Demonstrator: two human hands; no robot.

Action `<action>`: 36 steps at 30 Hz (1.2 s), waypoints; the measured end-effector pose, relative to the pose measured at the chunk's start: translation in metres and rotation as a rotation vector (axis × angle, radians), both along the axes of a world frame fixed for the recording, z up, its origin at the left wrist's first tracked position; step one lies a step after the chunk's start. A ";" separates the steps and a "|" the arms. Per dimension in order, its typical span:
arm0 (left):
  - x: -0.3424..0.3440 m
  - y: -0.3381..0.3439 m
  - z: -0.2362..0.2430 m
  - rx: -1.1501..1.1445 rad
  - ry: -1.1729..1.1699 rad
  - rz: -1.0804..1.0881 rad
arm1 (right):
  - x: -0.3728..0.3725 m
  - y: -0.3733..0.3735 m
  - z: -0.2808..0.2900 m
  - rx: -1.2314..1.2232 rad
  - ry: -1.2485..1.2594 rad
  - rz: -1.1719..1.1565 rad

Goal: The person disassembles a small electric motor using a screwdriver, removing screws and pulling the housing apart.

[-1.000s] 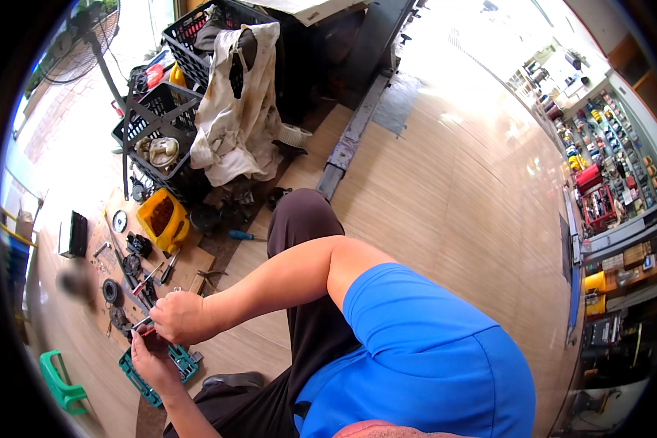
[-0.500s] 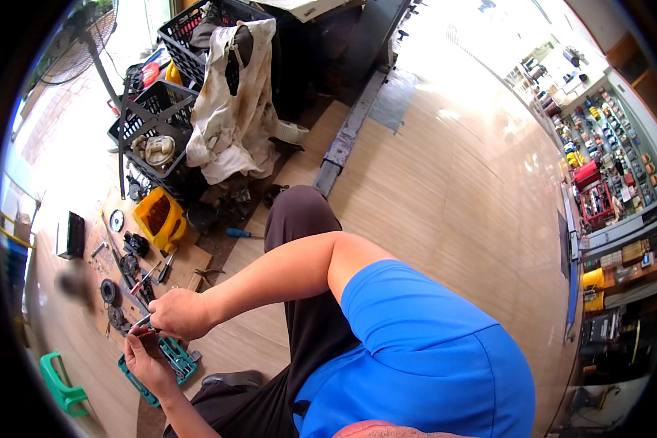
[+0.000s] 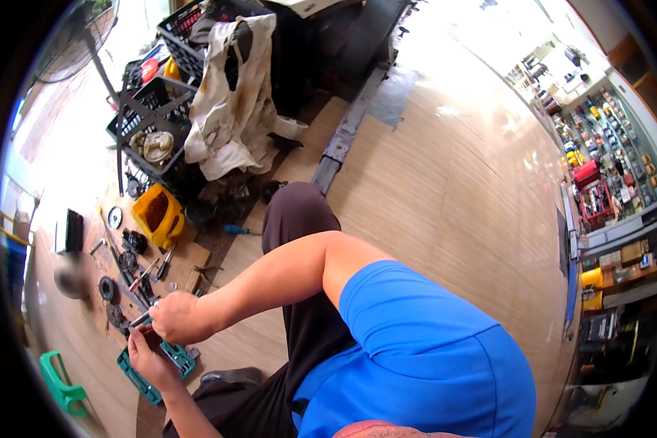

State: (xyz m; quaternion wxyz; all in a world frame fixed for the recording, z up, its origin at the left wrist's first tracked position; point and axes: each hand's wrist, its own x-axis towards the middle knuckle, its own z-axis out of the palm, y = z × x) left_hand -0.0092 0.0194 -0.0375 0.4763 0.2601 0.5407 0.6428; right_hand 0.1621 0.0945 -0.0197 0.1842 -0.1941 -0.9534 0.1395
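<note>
My right hand (image 3: 177, 318) is closed round a short metal tool (image 3: 139, 319) like a rod or handle; its exact kind is too small to tell. Just below it, my left hand (image 3: 150, 360) has its fingertips pinched together near the tool's end, against a small reddish-dark piece (image 3: 149, 332) mostly hidden by the fingers. Beneath both hands lies an opened green tool case (image 3: 178, 356) on the floor. Black ring-shaped parts (image 3: 107, 289) and a screwdriver (image 3: 166, 264) lie just beyond, on a brown board.
A cut-open yellow jug (image 3: 158, 214) stands beyond the parts, beside black crates (image 3: 147, 120) draped with a stained cloth (image 3: 230, 109). Pliers (image 3: 209, 271) and a blue-handled screwdriver (image 3: 236, 229) lie near my right knee. A green stool (image 3: 62, 387) stands at left.
My hands have shifted slightly, and more of the metal tool shows to the left of my right fist. My left fingers have drawn closer together below it.
</note>
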 end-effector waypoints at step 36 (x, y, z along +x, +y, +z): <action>-0.012 -0.019 0.016 0.164 -0.168 -0.075 | -0.008 0.006 0.012 -0.501 0.156 0.009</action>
